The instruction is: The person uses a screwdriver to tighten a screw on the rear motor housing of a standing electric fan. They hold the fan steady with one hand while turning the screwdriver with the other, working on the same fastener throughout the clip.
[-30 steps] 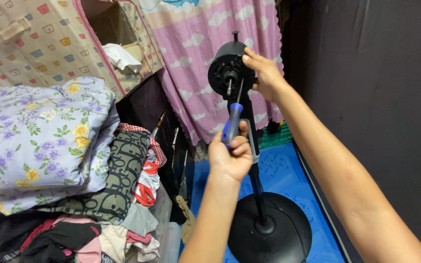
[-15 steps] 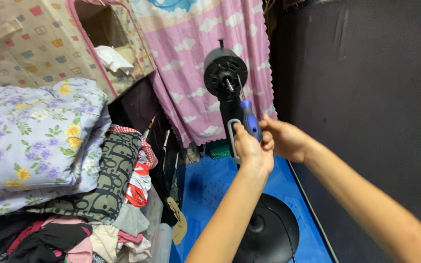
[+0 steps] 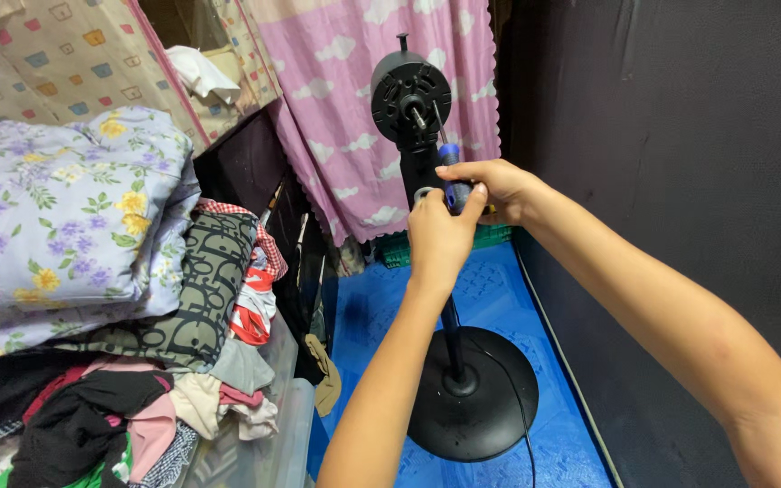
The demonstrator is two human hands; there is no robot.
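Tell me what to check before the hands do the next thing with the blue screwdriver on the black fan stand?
1. Grip on the blue-handled screwdriver: the right hand wraps its handle and the left hand touches it from below. Ok.
2. Tip seated in a screw: the metal shaft points up toward the round black motor housing, but its tip is too small to see. Cannot tell.
3. Stand upright: the thin black pole rises straight from the round black base. Ok.
4. Base flat on the blue floor mat. Ok.
5. Black cord trails over the base, loose. Not ok.
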